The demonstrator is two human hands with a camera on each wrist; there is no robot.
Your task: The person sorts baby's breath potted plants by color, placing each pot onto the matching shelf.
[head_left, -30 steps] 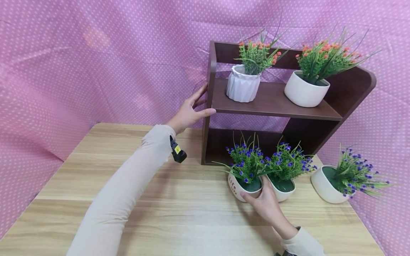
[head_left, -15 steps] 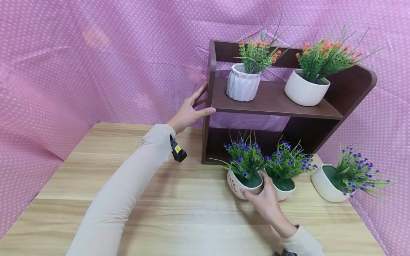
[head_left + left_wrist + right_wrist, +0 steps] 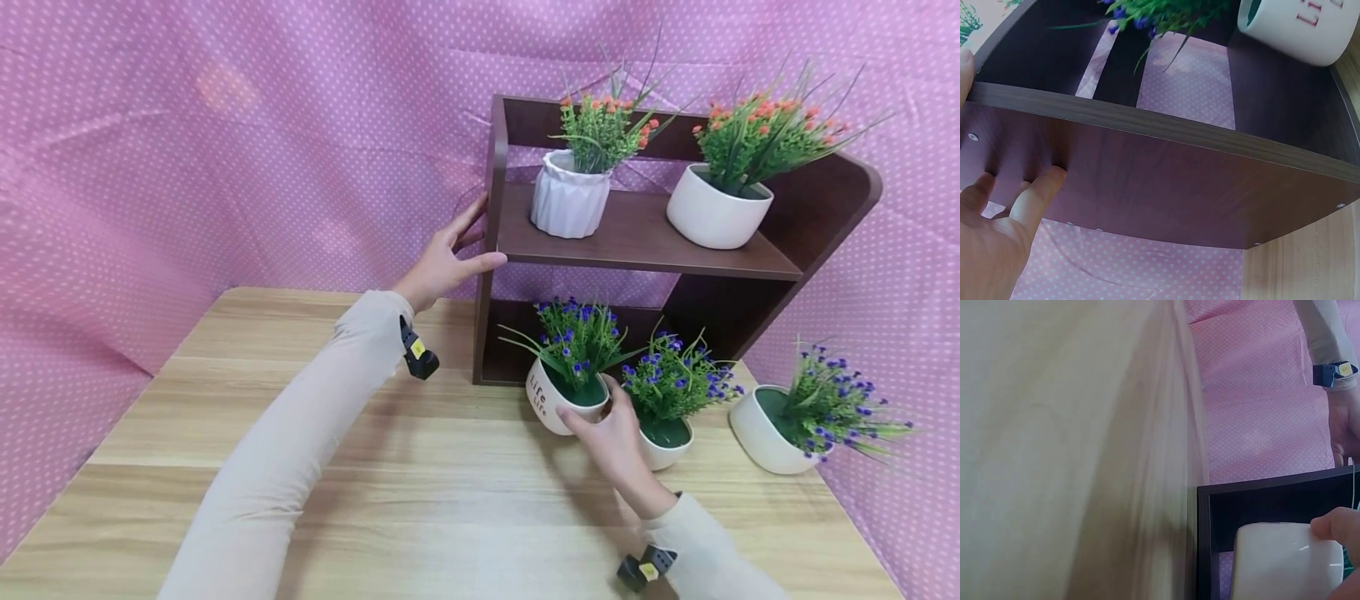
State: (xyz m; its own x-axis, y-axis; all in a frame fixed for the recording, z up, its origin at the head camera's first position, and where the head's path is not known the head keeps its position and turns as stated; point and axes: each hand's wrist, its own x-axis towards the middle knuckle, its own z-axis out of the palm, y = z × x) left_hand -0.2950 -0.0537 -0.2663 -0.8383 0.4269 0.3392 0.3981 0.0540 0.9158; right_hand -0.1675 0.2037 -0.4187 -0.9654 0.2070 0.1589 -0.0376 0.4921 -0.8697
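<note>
While the right hand [image 3: 611,433] curls round the rim of the lettered pot [image 3: 555,402], thumb on its near side and fingers at the far edge, that pot sits at centre frame, just at the open front of the shelf [image 3: 645,250], tilted slightly left. The lower bay lies straight beyond the hand, up the picture; the pot's upright axis leans away from a second blue pot [image 3: 663,433] touching the hand's right side. Left of centre, the left hand [image 3: 442,262] is spread flat against the shelf's side panel, thumb on the front edge. A third blue pot [image 3: 765,429] stands at right; two orange-flowered pots [image 3: 570,200] occupy the upper board.
</note>
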